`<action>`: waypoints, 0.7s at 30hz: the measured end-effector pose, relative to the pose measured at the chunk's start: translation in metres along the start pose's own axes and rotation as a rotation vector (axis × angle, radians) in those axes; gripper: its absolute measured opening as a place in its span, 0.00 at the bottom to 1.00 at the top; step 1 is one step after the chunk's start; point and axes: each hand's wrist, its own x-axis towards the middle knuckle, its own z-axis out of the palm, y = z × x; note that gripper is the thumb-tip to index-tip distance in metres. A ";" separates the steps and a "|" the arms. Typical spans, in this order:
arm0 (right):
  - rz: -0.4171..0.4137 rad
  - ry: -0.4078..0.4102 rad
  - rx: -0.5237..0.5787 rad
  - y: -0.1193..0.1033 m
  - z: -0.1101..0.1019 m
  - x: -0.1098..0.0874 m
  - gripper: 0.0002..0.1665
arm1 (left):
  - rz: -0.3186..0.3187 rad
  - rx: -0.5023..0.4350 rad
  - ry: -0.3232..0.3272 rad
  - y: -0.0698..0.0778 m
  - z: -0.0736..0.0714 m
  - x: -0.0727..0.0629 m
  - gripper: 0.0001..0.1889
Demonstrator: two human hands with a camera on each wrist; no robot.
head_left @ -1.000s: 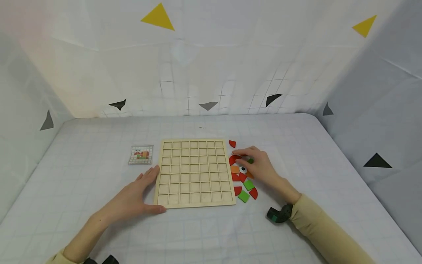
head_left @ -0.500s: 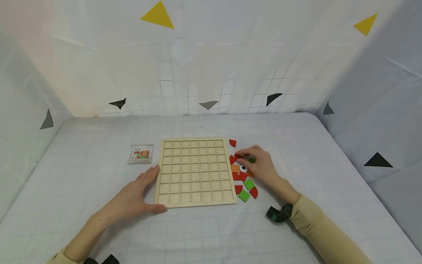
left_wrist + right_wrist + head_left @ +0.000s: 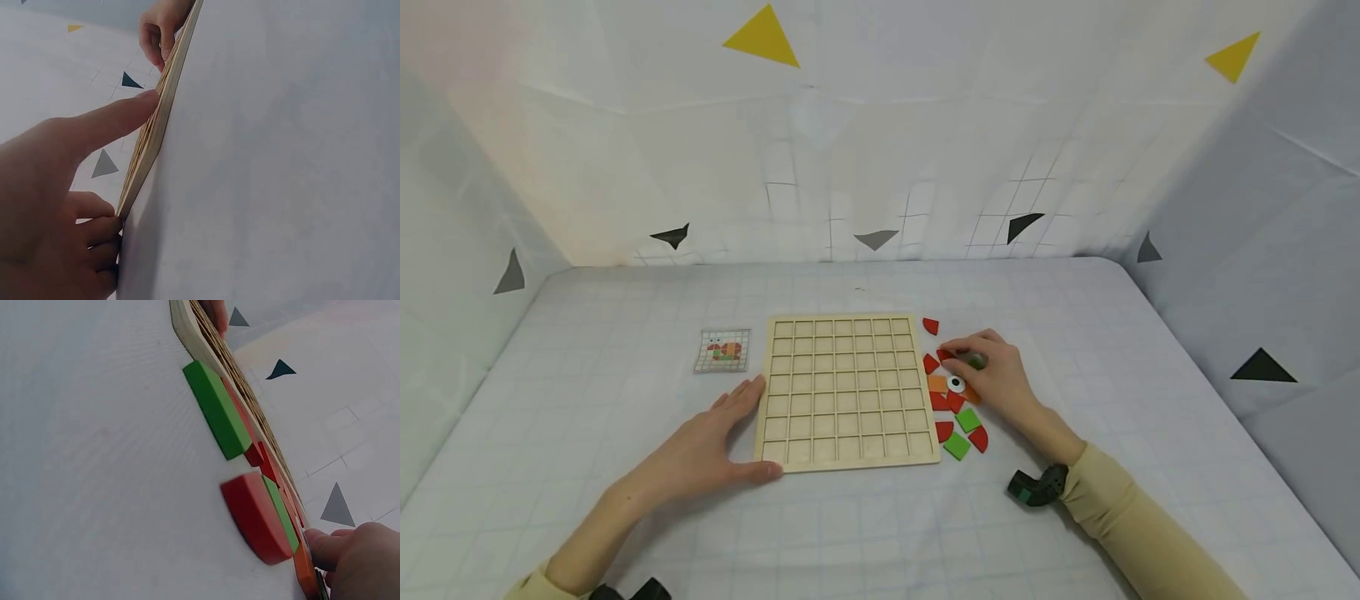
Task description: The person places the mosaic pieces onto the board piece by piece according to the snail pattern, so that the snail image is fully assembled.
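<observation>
- The left hand [image 3: 707, 450] rests at the near left corner of the wooden grid board [image 3: 847, 392], thumb extended against the near edge, fingers stretched along the left side and gripping nothing.
- The grid board lies flat in the middle of the table [image 3: 850, 533].
- The right hand [image 3: 995, 371], just right of the board, pinches a small red piece [image 3: 944, 355] between thumb and index finger.
- A dark green piece [image 3: 977, 361] shows partly under that hand.
- An eye piece [image 3: 955, 384] lies just nearer than the pinching fingers, beside an orange square [image 3: 937, 383].
- Nearer along the board's right side are more red pieces and two bright green squares [image 3: 957, 446].
- One red wedge [image 3: 931, 326] sits apart at the far end.
- A picture card [image 3: 722, 351] lies left of the board, beyond the left hand.
</observation>
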 end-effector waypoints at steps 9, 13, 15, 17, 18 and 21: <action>-0.001 -0.004 0.001 0.000 -0.001 0.000 0.16 | 0.002 -0.005 -0.008 0.000 0.000 0.000 0.62; 0.025 0.001 0.001 -0.002 -0.002 0.000 0.15 | 0.004 -0.009 -0.010 0.000 0.001 0.001 0.62; 0.060 0.007 0.011 -0.006 -0.003 0.000 0.15 | 0.005 -0.009 -0.009 0.000 0.001 0.001 0.62; 0.099 0.009 0.027 -0.012 -0.004 0.001 0.15 | 0.006 -0.009 -0.007 -0.001 0.001 0.000 0.62; 0.119 0.004 0.034 -0.016 -0.005 0.002 0.15 | 0.006 -0.010 -0.007 -0.001 0.001 0.000 0.62; 0.150 -0.012 0.054 -0.029 -0.005 0.005 0.15 | 0.003 -0.009 -0.007 -0.001 0.000 0.000 0.62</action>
